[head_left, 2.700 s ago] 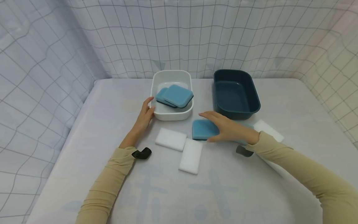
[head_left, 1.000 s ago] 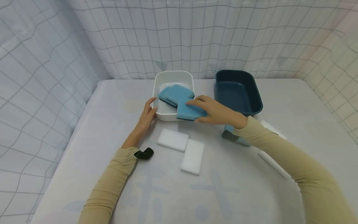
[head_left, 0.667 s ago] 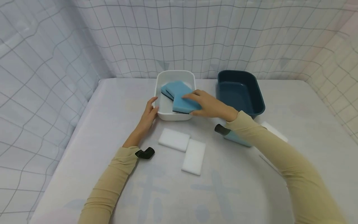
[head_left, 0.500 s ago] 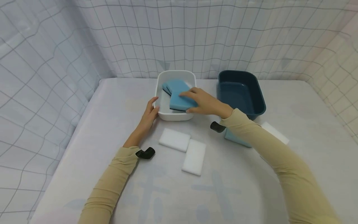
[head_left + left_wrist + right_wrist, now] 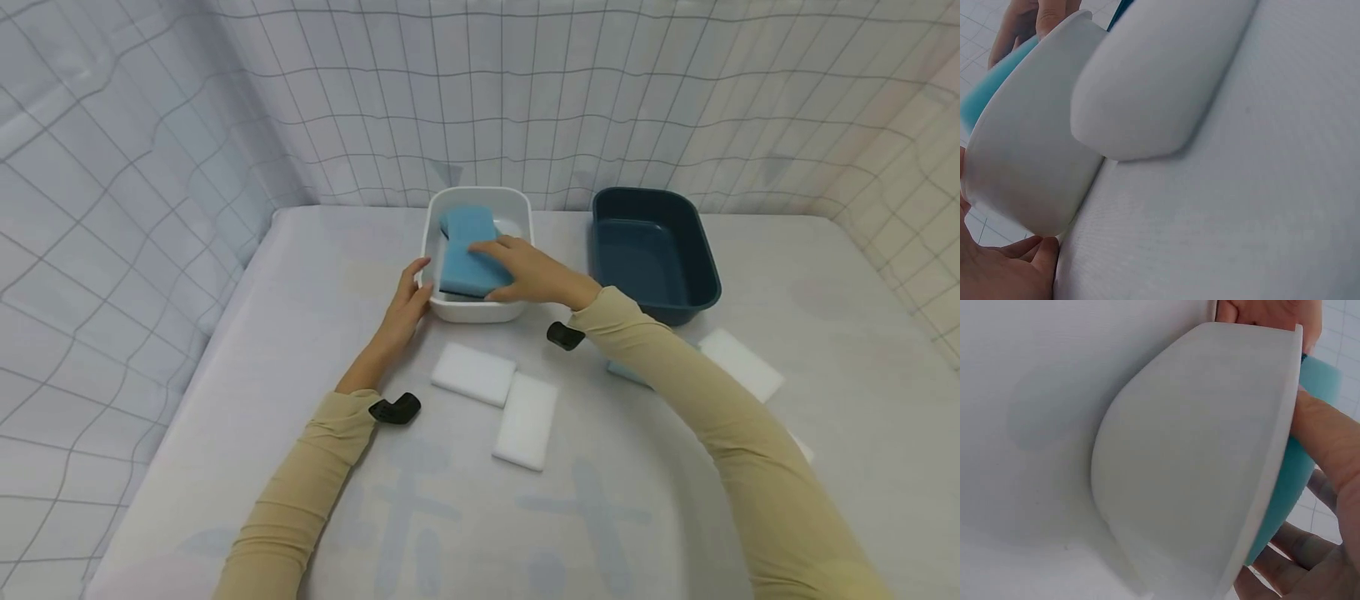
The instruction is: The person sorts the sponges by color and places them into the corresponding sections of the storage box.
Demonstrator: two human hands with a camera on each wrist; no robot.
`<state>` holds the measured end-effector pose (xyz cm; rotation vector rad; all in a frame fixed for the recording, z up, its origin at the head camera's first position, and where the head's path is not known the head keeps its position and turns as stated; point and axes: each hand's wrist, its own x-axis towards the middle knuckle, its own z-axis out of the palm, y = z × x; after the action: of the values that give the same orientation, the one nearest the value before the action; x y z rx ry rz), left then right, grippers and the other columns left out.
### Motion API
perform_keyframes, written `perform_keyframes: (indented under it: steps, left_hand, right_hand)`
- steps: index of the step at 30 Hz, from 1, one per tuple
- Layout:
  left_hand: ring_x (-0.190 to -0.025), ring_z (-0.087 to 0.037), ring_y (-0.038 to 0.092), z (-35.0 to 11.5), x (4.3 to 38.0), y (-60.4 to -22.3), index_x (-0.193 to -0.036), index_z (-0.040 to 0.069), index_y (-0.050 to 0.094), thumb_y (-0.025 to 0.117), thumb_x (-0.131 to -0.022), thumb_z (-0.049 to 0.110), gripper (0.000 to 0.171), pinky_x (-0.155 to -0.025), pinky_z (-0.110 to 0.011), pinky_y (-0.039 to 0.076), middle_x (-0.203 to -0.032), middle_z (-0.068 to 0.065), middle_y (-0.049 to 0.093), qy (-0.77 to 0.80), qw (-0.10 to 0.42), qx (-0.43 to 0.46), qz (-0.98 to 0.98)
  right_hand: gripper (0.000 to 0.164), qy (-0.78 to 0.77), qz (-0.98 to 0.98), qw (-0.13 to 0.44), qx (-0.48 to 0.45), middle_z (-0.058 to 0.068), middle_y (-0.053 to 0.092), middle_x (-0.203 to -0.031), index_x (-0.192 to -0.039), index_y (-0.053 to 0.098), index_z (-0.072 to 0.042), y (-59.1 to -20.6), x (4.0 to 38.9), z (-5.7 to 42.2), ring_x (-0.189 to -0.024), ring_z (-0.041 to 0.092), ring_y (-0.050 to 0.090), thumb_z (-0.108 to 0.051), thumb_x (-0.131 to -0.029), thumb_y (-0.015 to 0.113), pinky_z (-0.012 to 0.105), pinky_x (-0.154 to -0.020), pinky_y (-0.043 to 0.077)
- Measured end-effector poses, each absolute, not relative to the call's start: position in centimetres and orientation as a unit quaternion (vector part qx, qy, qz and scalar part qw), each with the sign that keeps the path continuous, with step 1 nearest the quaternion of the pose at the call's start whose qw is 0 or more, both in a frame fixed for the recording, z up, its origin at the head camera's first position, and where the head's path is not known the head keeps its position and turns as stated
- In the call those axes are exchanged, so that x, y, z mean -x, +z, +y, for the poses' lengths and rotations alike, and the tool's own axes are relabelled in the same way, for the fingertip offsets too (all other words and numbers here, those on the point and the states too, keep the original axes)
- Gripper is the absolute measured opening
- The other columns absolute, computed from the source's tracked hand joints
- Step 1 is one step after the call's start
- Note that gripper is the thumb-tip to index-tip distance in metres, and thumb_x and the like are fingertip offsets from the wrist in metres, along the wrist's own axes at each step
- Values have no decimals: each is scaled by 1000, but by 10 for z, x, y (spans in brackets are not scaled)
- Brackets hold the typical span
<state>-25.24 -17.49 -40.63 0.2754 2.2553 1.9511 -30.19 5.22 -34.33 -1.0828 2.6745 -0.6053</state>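
Observation:
My left hand rests at the left side of a white bin, its fingertips near the rim and thumb low on the wall. Over that bin, my right hand pinches a blue sponge with a dark underside. The held sponge overlaps more blue sponges inside, partly hiding them. In the right wrist view the blue sponge sits at the bin's rim, between thumb and fingers.
To the right stands a dark blue bin. White sponges lie in front of the white bin, and another white sponge lies at right. A blue sponge on the table is partly hidden beneath the right forearm.
My right hand grasped a blue sponge from the table and carried it left and back into the white bin, pushing over the sponges there. The left hand stays at the bin.

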Motion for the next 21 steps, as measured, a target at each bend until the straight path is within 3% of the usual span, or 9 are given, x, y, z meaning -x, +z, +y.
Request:
perform_keyframes:
  steps: [10,21]
  left_hand:
    - [-147,-30,11,-176,260,-420,-150,17,10,28,-103,25,51,-118,-49,19,-159,-7,-2,643,61,-98,757]
    - [-147,-32,11,-176,259,-422,-150,16,10,27,-104,24,50,-118,-49,18,-159,-10,-2,641,58,-103,759]
  right_hand:
    - [71,-221,899,94,365,15,34,-147,-145,32,-12,-345,302,60,-135,30,34,-35,-87,66,45,-111,34]
    - [69,-235,895,70,373,15,36,-145,-144,34,-8,-341,297,70,-134,30,34,-32,-87,66,45,-111,33]
